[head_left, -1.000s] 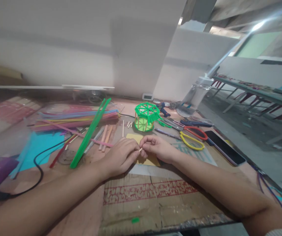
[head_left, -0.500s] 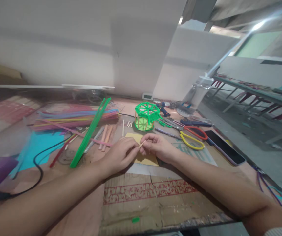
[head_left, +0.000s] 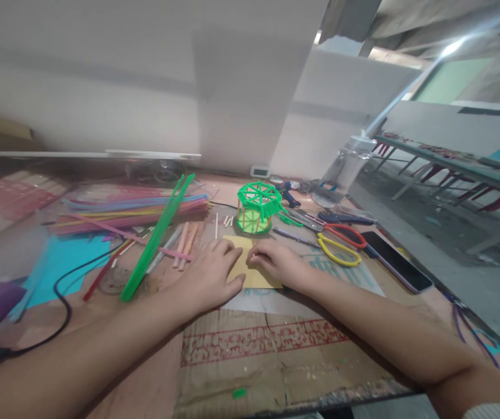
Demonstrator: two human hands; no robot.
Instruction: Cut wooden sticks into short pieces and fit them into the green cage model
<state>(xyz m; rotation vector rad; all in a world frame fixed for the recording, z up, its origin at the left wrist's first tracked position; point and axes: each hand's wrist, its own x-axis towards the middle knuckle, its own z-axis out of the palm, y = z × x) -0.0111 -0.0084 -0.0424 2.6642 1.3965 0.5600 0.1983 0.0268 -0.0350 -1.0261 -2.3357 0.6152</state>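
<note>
My left hand [head_left: 215,270] rests over the left edge of a yellow paper square [head_left: 258,276], its thumb and fingers spread apart with nothing between them. On the right side of that paper, my right hand [head_left: 278,262] is closed in a pinch. A tiny pale tip shows at its fingertips; the rest of what it holds is hidden. Just behind the hands stands a green octagonal frame [head_left: 259,195] on upright sticks over a light green base. Short pale sticks [head_left: 227,221] and one longer stick [head_left: 216,226] lie to its left.
Green pipe cleaners [head_left: 158,238] lie left of my hands, beside pink glue sticks [head_left: 185,244] and a coloured bundle [head_left: 131,212]. Yellow- and red-handled scissors [head_left: 339,250], a phone [head_left: 396,262] and a glue gun [head_left: 291,195] are rightward. A clear bottle [head_left: 339,169] stands behind. A black cable [head_left: 68,291] curves at left.
My hands have come apart. The left has let go of the thin pale stick both were pinching and has spread its fingers; the right stays pinched, and the stick is mostly out of sight.
</note>
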